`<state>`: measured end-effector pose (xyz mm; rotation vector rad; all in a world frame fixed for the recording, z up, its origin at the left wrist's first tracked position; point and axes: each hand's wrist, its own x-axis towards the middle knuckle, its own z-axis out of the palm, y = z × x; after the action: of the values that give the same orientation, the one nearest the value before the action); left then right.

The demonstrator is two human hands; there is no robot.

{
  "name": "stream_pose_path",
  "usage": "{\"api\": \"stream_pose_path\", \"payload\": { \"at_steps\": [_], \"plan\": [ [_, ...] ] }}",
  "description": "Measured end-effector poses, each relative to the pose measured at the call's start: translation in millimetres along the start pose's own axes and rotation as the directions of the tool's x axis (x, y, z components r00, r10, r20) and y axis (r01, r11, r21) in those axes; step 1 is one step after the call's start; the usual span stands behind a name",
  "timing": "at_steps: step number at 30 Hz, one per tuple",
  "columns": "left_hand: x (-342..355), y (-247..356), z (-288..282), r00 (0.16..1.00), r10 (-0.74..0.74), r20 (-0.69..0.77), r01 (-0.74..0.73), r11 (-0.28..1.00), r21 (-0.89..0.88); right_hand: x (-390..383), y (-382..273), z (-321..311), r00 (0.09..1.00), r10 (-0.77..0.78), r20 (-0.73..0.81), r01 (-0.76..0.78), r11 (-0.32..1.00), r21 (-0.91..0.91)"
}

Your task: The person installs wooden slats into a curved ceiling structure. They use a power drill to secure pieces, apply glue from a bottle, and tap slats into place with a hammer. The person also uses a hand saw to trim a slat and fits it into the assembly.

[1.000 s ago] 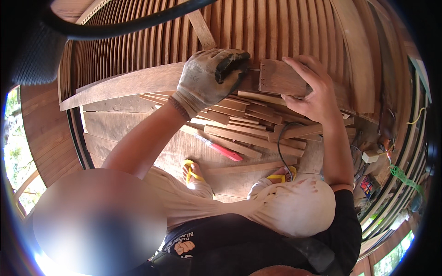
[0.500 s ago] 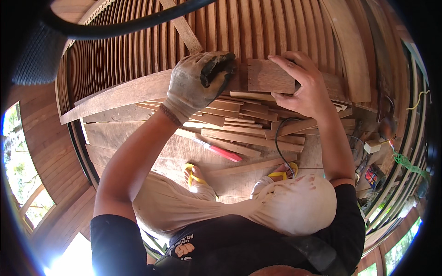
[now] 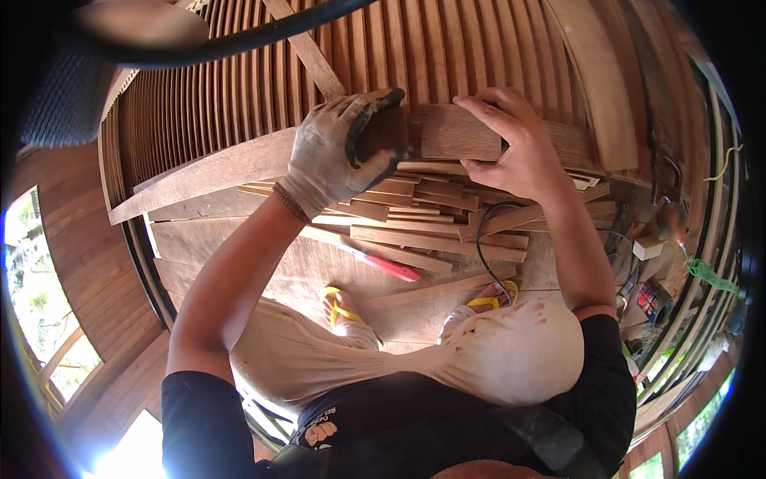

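Observation:
My left hand (image 3: 331, 148) wears a grey glove with a dark palm. Its fingers and thumb curve round the upper and lower edges of a long curved wooden rail (image 3: 231, 156). Part of the grip is hidden by the glove. My bare right hand (image 3: 519, 148) spans a short flat wooden block (image 3: 459, 132), index finger at the top edge and thumb at the bottom. The block lies against the rail, just right of the gloved hand. Beyond both hands stand rows of narrow upright wooden slats (image 3: 391, 52).
Loose wooden strips (image 3: 439, 235) are piled on the floor below the rail, with a red-handled tool (image 3: 391, 267) nearby. A black cable (image 3: 480, 239) loops beside my yellow sandals (image 3: 341, 311). A diagonal wooden strip (image 3: 307, 52) leans across the slats. Green cord (image 3: 706, 271) hangs at the right.
My left hand's fingers and thumb have spread wider, showing more brown wood between them. My right hand and the block have shifted slightly left.

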<state>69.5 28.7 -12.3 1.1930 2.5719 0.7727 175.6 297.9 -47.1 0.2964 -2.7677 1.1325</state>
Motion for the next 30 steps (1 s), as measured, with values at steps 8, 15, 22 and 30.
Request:
{"api": "stream_pose_path", "payload": {
  "at_steps": [8, 15, 22, 30],
  "plan": [
    [42, 36, 31, 0.979, 0.001, 0.206, -0.075, 0.934, 0.350, -8, 8, 0, 0.998, -0.015, -0.065, 0.017, 0.999, 0.030],
    [30, -10, 50, 0.983, 0.170, 0.073, -0.182, 0.958, 0.224, -48, -1, -4, 0.930, -0.039, -0.364, 0.064, 0.996, 0.057],
    [33, -17, 51, 0.962, 0.266, 0.058, -0.272, 0.934, 0.232, -303, 41, -64, 0.154, 0.448, -0.881, -0.806, 0.573, 0.150],
    [36, -14, 52, 0.985, 0.147, 0.089, -0.151, 0.988, 0.036, -556, 73, -114, -0.862, 0.138, -0.487, -0.456, 0.207, 0.866]
  ]
}}
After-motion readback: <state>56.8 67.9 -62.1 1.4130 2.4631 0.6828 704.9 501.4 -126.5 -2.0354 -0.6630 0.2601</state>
